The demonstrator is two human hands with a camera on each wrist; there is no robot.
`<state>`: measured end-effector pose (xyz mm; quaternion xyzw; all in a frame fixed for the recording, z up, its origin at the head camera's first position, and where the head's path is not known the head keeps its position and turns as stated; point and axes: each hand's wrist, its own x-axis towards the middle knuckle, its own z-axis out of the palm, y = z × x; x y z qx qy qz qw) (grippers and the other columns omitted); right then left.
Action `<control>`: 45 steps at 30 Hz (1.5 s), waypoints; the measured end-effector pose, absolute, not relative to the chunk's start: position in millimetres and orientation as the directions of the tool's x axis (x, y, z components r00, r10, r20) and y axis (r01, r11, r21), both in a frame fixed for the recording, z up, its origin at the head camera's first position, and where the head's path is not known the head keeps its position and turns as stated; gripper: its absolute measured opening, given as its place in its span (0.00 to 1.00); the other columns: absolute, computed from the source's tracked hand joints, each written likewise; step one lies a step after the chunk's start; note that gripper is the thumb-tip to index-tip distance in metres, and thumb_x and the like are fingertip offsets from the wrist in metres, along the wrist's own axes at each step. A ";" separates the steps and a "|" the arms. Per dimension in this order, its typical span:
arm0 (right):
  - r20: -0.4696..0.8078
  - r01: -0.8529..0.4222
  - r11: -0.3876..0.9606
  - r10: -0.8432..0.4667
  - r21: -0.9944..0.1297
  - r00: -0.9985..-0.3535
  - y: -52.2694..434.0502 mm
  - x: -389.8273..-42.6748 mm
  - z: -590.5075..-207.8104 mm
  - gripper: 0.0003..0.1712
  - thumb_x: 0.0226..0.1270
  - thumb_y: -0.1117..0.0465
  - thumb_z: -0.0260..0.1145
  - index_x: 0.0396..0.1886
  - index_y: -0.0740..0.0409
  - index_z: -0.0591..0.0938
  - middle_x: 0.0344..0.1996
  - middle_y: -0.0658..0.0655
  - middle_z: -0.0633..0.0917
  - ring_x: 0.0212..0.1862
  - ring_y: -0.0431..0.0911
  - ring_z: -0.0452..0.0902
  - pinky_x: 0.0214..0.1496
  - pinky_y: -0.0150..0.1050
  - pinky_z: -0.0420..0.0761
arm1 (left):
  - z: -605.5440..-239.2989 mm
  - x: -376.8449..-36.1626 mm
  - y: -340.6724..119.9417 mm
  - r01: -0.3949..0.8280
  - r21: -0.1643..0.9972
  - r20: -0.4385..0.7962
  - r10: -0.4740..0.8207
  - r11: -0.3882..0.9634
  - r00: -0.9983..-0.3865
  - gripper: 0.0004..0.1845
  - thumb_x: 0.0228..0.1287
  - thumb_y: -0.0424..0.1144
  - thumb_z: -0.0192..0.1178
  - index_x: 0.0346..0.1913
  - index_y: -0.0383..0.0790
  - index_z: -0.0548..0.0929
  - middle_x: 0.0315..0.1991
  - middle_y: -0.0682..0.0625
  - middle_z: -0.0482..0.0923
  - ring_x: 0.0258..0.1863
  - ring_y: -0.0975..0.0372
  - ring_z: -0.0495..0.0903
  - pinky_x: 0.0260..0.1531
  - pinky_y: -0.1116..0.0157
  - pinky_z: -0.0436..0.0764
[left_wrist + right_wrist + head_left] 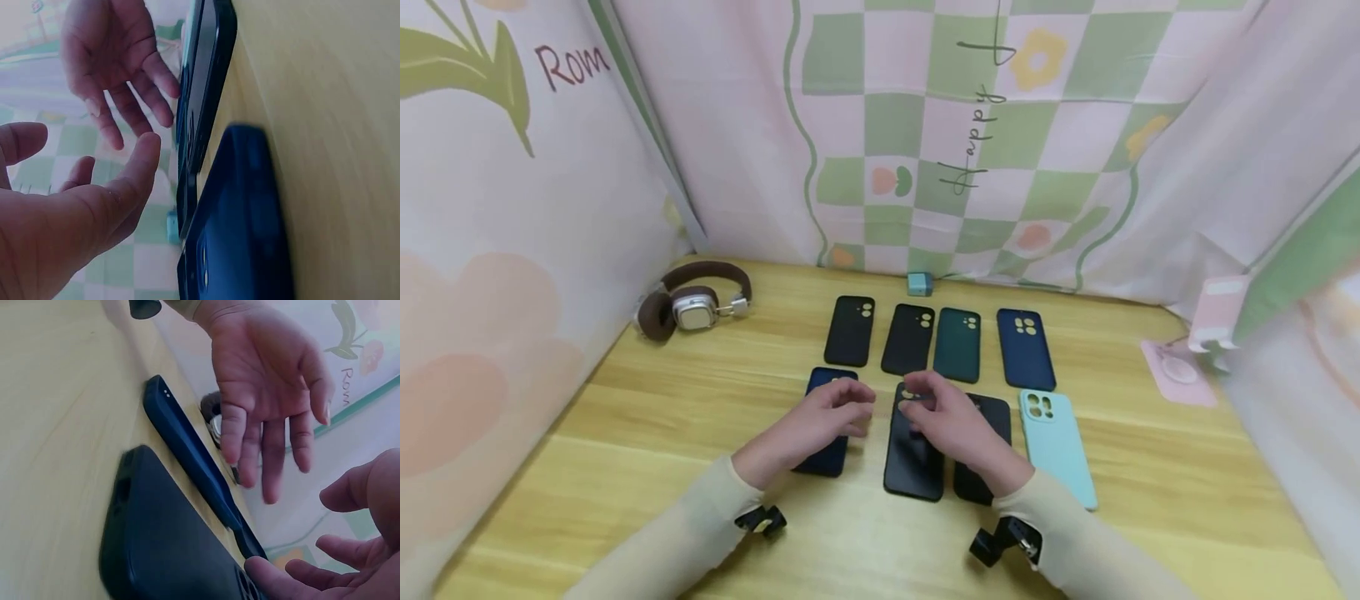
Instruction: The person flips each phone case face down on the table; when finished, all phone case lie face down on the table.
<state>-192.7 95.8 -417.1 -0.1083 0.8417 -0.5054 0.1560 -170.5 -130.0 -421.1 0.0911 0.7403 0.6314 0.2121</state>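
Note:
My left hand (820,421) hovers over a dark blue phone case (826,460), its fingers loosely bent and holding nothing. Over the upper part of a black phone case (913,471) is my right hand (958,421), also empty, with relaxed fingers. The palms face each other across a gap. Partly covered by the right hand and wrist lies another black phone case (973,482). In the left wrist view the dark blue case (244,219) lies below the left hand (87,219). The right wrist view has the black case (169,531) close by the right fingertips.
A back row holds two black cases (848,333), a dark green case (957,346) and a blue case (1026,350). A mint case (1063,450) lies front right. Headphones (692,304), a small teal block (919,284) and a pink stand (1180,375) are farther off.

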 end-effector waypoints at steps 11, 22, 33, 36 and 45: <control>-0.173 -0.047 0.450 -0.435 -0.892 -0.883 57.4 -200.8 -427.4 0.26 0.71 0.57 0.62 0.66 0.55 0.72 0.62 0.58 0.75 0.44 0.46 0.82 0.39 0.41 0.82 | -423.4 -165.1 -173.6 -0.148 0.964 -0.207 0.276 0.219 -0.939 0.18 0.74 0.43 0.54 0.57 0.33 0.75 0.56 0.37 0.74 0.52 0.47 0.79 0.50 0.56 0.80; -0.204 -0.040 0.444 -0.487 -0.895 -0.849 39.8 -204.8 -428.9 0.28 0.72 0.54 0.61 0.69 0.52 0.69 0.69 0.54 0.68 0.56 0.47 0.78 0.42 0.42 0.82 | -427.5 -162.9 -202.1 -0.197 0.912 -0.281 0.199 0.359 -0.939 0.19 0.73 0.44 0.54 0.57 0.32 0.76 0.49 0.41 0.78 0.47 0.52 0.78 0.43 0.57 0.81; -0.191 -0.024 0.387 -0.507 -0.922 -0.841 31.9 -206.6 -433.6 0.28 0.72 0.60 0.60 0.68 0.58 0.67 0.62 0.63 0.73 0.43 0.51 0.82 0.39 0.46 0.83 | -434.2 -161.7 -194.5 -0.170 0.912 -0.266 0.222 0.374 -0.938 0.20 0.73 0.44 0.55 0.57 0.31 0.76 0.50 0.42 0.78 0.49 0.53 0.77 0.44 0.56 0.81; -0.193 -0.003 0.379 -0.480 -0.925 -0.856 30.4 -204.8 -431.5 0.27 0.71 0.60 0.60 0.68 0.57 0.68 0.63 0.64 0.71 0.42 0.51 0.82 0.39 0.47 0.83 | -436.3 -161.2 -194.5 -0.149 0.932 -0.235 0.240 0.330 -0.942 0.20 0.73 0.42 0.55 0.57 0.29 0.75 0.51 0.40 0.77 0.50 0.51 0.77 0.45 0.56 0.81; -0.150 -0.036 0.431 -0.390 -0.902 -0.909 27.7 -196.8 -421.4 0.25 0.70 0.57 0.62 0.66 0.50 0.72 0.68 0.57 0.65 0.58 0.52 0.75 0.43 0.44 0.80 | -440.6 -162.1 -195.5 -0.176 0.970 -0.214 0.245 0.167 -0.946 0.22 0.73 0.37 0.55 0.63 0.27 0.71 0.57 0.35 0.74 0.54 0.48 0.78 0.50 0.56 0.80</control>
